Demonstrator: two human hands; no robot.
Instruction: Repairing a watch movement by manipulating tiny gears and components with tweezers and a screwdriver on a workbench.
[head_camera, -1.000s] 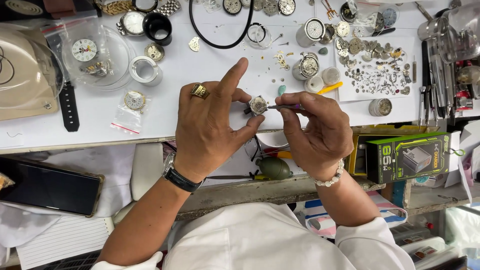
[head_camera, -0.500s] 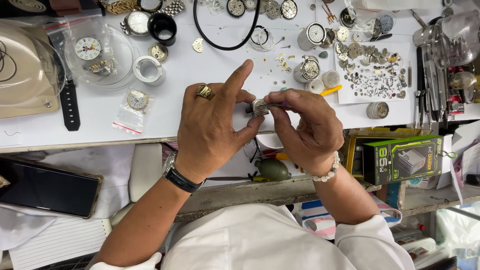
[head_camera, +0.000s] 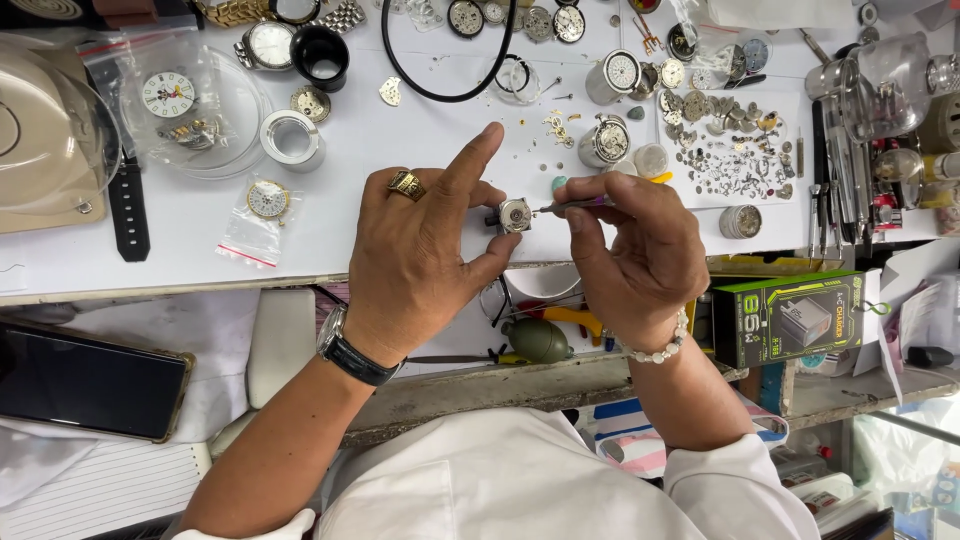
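The small round watch movement (head_camera: 515, 214) shows its silver, open face upward above the white bench edge. The thin metal tool (head_camera: 572, 206) lies almost level, its tip touching it.

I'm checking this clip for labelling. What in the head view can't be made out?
- Tip of the thin tool in the right hand: too small where it meets the watch movement.
- Movement's parts: too small.
- Left hand fingers' grip on it: partly hidden by the hand itself.
- Loose parts on the paper: too tiny.
- Phone: cut by the left edge.
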